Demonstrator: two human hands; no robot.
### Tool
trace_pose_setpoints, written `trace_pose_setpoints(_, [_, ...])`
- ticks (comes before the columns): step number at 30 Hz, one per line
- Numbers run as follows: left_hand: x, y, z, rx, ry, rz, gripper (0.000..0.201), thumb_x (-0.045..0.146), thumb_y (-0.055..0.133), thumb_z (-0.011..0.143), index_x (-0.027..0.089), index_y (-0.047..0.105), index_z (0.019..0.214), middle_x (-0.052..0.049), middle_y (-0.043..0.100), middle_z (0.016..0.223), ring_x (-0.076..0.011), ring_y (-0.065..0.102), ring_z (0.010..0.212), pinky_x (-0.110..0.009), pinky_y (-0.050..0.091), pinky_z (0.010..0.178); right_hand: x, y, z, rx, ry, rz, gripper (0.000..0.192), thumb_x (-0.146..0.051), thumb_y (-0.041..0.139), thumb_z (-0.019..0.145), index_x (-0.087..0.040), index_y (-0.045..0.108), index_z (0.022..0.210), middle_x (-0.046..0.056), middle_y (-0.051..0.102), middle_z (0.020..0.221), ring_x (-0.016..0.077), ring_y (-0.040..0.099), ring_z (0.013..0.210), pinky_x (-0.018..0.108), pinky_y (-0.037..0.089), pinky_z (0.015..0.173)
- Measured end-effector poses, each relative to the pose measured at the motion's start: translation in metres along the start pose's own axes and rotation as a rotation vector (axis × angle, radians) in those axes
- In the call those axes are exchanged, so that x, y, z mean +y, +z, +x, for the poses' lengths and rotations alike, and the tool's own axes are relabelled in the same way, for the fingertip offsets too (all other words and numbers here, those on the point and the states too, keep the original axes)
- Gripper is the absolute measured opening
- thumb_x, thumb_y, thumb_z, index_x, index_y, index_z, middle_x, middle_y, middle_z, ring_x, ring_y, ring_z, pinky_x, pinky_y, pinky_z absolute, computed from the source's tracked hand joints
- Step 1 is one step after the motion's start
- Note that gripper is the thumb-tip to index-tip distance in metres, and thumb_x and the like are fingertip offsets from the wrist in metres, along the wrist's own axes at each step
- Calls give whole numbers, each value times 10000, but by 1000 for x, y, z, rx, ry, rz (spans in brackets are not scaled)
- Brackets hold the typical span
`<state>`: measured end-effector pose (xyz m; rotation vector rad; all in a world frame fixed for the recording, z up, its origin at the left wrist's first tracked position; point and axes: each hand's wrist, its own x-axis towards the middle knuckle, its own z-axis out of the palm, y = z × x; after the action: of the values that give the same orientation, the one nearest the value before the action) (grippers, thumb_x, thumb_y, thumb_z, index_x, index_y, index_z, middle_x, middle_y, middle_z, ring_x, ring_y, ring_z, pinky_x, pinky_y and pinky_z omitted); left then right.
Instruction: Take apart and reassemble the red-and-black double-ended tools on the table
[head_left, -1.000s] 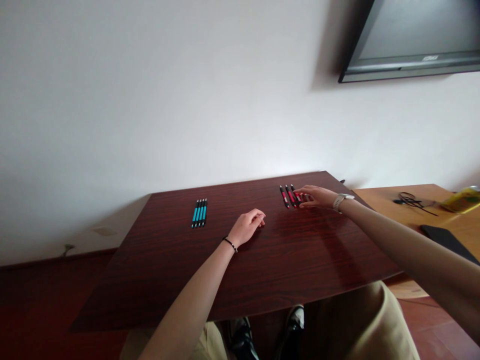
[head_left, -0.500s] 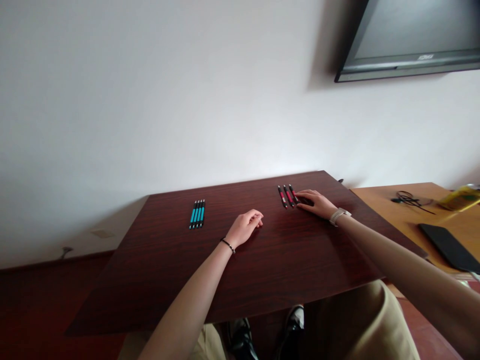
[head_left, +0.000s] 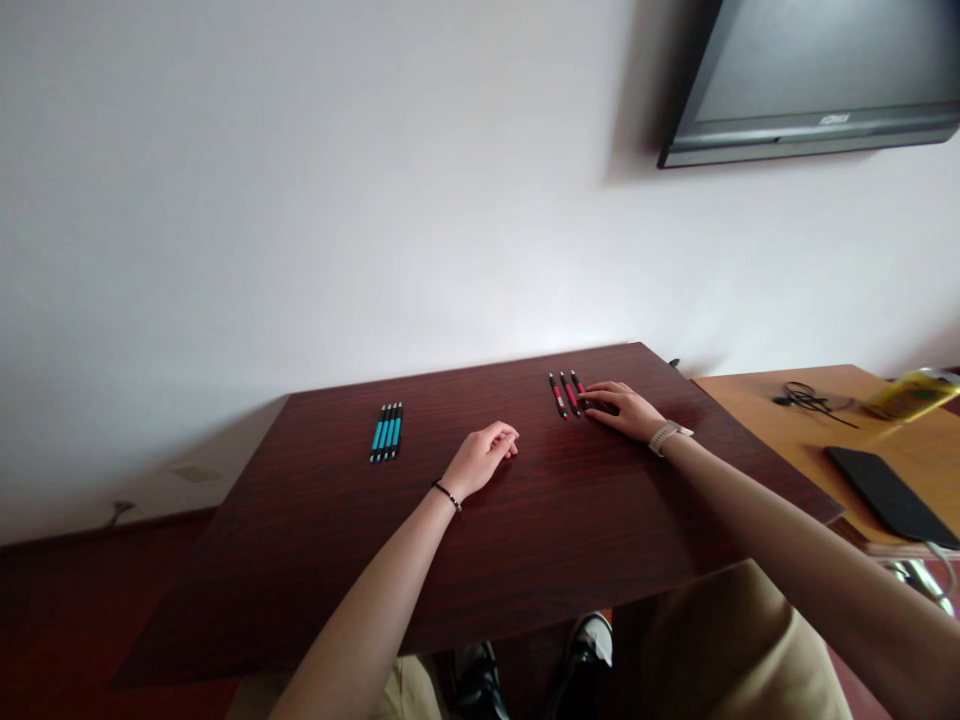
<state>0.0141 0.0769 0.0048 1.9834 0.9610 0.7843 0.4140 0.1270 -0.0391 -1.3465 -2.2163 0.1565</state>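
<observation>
My right hand [head_left: 626, 411] reaches over the table's back right part. Its fingertips and thumb are on the rightmost red and black pen [head_left: 578, 382], partly covering its lower half. Two more red and black pens, a middle one [head_left: 569, 393] and a left one [head_left: 558, 395], lie beside it with small gaps. My left hand [head_left: 484, 458] rests near the table's middle, fingers curled together, with nothing visible in them. Farther left, several turquoise and black pens [head_left: 386, 432] lie side by side in a close row.
The dark wooden table [head_left: 540, 530] stands against a white wall [head_left: 375, 200]. To the right is a lighter wooden table [head_left: 795, 420] bearing a black cable [head_left: 814, 398], a dark flat device [head_left: 889, 492] and a yellow package [head_left: 911, 394]. A television [head_left: 814, 90] hangs above.
The whole view has shifted slightly, so everything on the table appears a little farther left. Both hands keep nearly the same places relative to the pens.
</observation>
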Motion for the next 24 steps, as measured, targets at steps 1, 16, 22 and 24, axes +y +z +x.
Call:
trace_pose_setpoints(1, [0,0,0,1,-2,1,345,480,482,1082,213,697,1123,-42,786,936,-175,740,826,-286,535,808,-1,0,0,0,1,3,426,-540,616,997,-388,728,1380,66,685,1397,339,639,1283,561,513,1164])
trace_pose_setpoints(16, [3,-1,1,-10,-14,14,322,443,477,1077,212,696,1126,-44,785,942,-178,740,843,-289,548,824,-14,-11,0,-14,45,54,563,-481,584,1008,-350,552,1555,72,677,1434,356,619,1307,575,482,1166])
trace_pose_setpoints(22, [2,0,1,-4,-16,5,318,436,481,1077,209,697,1131,-42,783,934,-176,737,841,-287,543,816,-12,-9,-1,-13,50,51,539,-488,554,1024,-342,559,1543,78,686,1407,352,617,1310,568,475,1171])
trace_pose_setpoints(24, [3,-1,1,-8,-21,1,316,438,484,1078,208,696,1127,-42,782,934,-177,738,843,-288,541,817,-12,-9,-1,-10,51,43,532,-492,547,1030,-339,561,1539,78,685,1407,346,619,1306,563,478,1169])
